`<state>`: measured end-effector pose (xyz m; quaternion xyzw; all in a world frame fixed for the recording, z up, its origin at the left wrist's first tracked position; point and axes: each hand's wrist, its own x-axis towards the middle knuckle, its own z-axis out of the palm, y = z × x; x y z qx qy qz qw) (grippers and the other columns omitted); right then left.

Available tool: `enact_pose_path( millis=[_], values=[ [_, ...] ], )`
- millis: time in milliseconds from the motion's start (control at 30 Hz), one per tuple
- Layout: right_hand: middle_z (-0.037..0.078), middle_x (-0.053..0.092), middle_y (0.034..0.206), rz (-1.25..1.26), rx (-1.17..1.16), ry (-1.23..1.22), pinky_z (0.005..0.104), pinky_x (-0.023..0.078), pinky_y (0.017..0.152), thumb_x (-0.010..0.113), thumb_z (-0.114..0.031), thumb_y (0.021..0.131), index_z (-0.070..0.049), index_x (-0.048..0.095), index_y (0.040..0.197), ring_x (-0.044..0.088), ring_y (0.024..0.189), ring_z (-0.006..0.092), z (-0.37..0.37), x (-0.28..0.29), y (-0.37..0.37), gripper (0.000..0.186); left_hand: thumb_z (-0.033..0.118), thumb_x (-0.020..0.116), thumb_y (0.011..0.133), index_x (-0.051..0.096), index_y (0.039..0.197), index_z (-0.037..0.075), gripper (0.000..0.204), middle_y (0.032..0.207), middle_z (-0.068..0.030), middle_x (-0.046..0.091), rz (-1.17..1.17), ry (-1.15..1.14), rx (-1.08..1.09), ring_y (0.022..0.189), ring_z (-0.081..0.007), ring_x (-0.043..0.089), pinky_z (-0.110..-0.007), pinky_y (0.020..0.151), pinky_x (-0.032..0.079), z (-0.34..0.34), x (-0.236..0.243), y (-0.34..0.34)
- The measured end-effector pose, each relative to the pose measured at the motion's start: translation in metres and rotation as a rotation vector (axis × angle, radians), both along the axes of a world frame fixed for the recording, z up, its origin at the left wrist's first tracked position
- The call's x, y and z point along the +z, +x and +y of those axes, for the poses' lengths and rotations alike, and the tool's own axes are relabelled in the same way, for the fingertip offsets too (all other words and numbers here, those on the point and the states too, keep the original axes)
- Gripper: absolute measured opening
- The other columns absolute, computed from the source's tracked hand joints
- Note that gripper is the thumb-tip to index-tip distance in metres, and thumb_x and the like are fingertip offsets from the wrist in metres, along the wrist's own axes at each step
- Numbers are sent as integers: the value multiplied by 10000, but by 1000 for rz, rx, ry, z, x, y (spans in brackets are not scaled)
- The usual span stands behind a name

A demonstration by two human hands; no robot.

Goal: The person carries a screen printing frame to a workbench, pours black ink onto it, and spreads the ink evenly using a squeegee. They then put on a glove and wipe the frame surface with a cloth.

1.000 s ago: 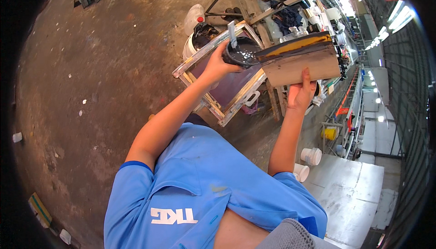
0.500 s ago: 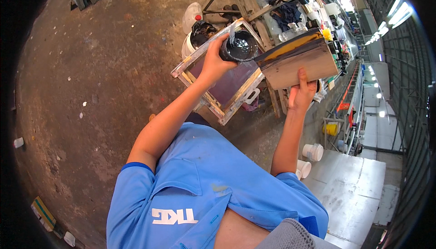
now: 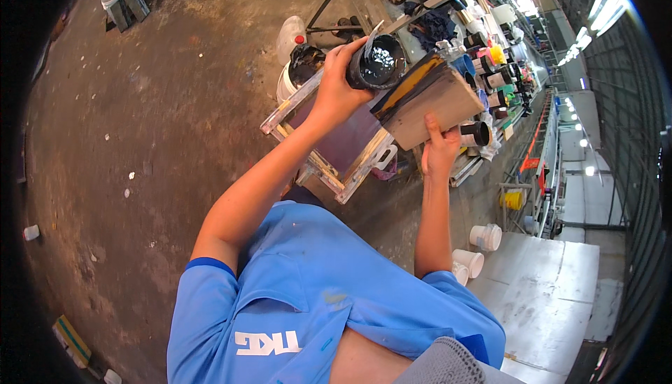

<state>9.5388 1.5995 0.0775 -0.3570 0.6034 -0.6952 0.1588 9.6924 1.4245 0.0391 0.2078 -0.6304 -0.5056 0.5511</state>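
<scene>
My left hand (image 3: pixel 339 90) is wrapped round a black tub (image 3: pixel 357 76) of glossy dark ink, tipped so that its mouth shows. A thin smeared strip, perhaps a spatula, sticks up at the tub's rim. In my right hand (image 3: pixel 441 147) is a wide wooden squeegee (image 3: pixel 437 107), thumb across its face and the other fingers behind. Black ink streaks its yellow-orange blade, which lies close to the right side of the tub; whether they touch I cannot tell. Below both hands is a wood-edged printing screen (image 3: pixel 329 176) with dark purple mesh.
A white bucket (image 3: pixel 285 86) with dark contents and a clear jug (image 3: pixel 289 39) with a red cap stand beyond the screen. Bottles and pots, including a black pot (image 3: pixel 476 133), crowd a long bench at right. White buckets (image 3: pixel 467 263) stand at lower right.
The squeegee has moved left and turned, bringing its blade nearer the tub. My left hand has shifted slightly right and farther away with the tub. More of the bench shows behind the squeegee.
</scene>
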Motion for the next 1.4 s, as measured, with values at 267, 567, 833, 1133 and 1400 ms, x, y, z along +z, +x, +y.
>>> enact_pose_path(
  millis=[267, 567, 833, 1133, 1400],
  values=[
    [99, 636, 1126, 4, -33, 43, 294, 456, 902, 760, -55, 826, 48, 584, 1170, 589, 999, 150, 0, -10, 5, 401, 80, 862, 568, 455, 1359, 38, 890, 1237, -112, 549, 39, -74, 20, 1175, -251, 534, -345, 1026, 403, -21, 35, -4],
    [85, 621, 1164, 193, -194, -57, 299, 458, 932, 717, 13, 840, 24, 565, 1190, 585, 1037, 145, -5, -3, 2, 382, 9, 851, 577, 400, 1376, 35, 918, 1229, -94, 560, 226, 337, -313, 1131, -202, 556, -322, 972, 457, -17, 11, 7],
    [97, 663, 1074, 467, -311, -147, 289, 510, 847, 730, 17, 828, 48, 621, 1093, 626, 941, 151, -8, 14, 22, 288, -20, 845, 568, 383, 1403, 34, 956, 1205, -80, 572, 204, 621, -454, 1112, -196, 568, -328, 951, 480, 10, -33, -11],
    [204, 648, 1199, 835, -111, -31, 396, 471, 974, 686, -94, 859, 13, 646, 1143, 624, 1129, 311, -4, 22, 25, 307, 103, 867, 532, 559, 1237, 41, 772, 1131, -89, 598, 206, 363, -370, 1055, -208, 583, -329, 940, 460, 0, -11, -44],
    [168, 650, 1213, 1061, -98, 26, 395, 468, 974, 666, -226, 893, -3, 638, 1188, 630, 1124, 306, 0, 16, -15, 371, 46, 844, 572, 548, 1267, 47, 755, 1130, -48, 612, 201, 261, -263, 1032, -150, 582, -295, 932, 463, 1, 14, -17]
  ],
)
